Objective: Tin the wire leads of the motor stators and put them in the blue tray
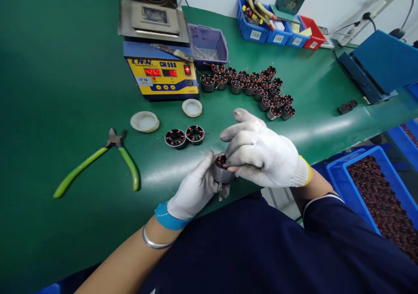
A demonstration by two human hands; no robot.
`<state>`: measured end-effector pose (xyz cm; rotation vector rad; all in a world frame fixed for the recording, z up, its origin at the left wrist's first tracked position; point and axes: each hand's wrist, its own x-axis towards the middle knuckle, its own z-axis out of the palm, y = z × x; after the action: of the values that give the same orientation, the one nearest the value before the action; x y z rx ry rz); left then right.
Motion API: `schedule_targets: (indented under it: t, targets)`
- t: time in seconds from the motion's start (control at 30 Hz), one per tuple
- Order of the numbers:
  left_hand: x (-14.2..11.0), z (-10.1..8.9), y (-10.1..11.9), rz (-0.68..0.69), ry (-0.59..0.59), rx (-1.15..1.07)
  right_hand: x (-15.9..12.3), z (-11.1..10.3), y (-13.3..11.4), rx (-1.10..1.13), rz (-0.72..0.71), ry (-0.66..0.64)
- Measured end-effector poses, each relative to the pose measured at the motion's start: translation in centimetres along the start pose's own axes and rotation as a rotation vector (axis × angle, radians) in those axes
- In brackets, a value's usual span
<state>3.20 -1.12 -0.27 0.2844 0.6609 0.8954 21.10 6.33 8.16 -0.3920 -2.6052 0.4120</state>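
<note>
Both my hands wear white knit gloves and meet over the near edge of the green mat. My left hand point(195, 188) grips a small round motor stator point(222, 171) with copper windings from below. My right hand point(261, 152) curls over its top, fingertips pinching at the windings. Two more stators point(184, 136) lie flat just beyond my hands. A cluster of several stators point(251, 87) stands farther back, right of the solder pot.
A yellow-and-blue solder pot point(162, 74) with red digits stands at the back. Green-handled cutters point(104, 159) lie at left, with two white lids point(145, 121) nearby. Blue and red parts bins point(281, 33) line the rear; a blue bin of copper parts point(382, 198) sits at right.
</note>
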Motion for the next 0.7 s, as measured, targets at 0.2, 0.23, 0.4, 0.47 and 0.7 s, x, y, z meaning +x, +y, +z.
schedule_targets:
  t: [0.2, 0.23, 0.4, 0.47, 0.7]
  targets:
    - [-0.4, 0.2, 1.5, 0.331, 0.234, -0.284, 0.4, -0.6, -0.5, 0.006, -0.008, -0.015]
    - [-0.2, 0.2, 1.5, 0.306, 0.246, -0.277, 0.6, -0.8, -0.6, 0.025, -0.027, -0.023]
    - [0.1, 0.2, 0.5, -0.005, -0.017, -0.024, 0.6, -0.7, -0.5, 0.042, -0.029, -0.033]
    - [-0.1, 0.2, 0.0, 0.064, -0.023, 0.07, 0.2, -0.3, -0.2, 0.07, 0.01, -0.03]
    - [-0.1, 0.0, -0.1, 0.286, 0.238, 0.164, -2.2, 1.9, 0.5, 0.188, 0.226, 0.443]
